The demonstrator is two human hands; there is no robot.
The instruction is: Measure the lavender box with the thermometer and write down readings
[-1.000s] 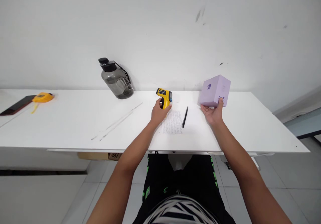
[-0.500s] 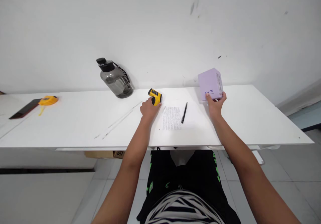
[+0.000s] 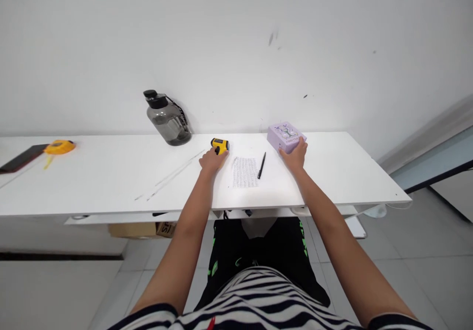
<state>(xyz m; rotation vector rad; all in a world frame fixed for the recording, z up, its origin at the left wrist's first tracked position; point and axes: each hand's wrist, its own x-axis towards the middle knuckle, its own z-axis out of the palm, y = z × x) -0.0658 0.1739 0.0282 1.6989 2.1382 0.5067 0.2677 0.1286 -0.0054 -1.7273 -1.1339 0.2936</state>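
My left hand is closed around the handle of a yellow-and-black infrared thermometer, which rests on the white table; the fingers hide most of its grip. My right hand grips the near right corner of a light purple box, with the thumb on its front side and fingers on the right side. The box lies flat near the wall, its printed face up. Between my hands are a sheet of handwriting and a black pen lying slantwise just right of it.
A large grey bottle with a black lid stands at the back, left of my left hand. Farther left are a yellow tape measure and a dark flat object. A white wall borders the table behind.
The purple box has been tipped from standing upright to lying flat, its printed face now upward, with my right hand still on it. My left hand stays on the thermometer. The view has shifted somewhat.
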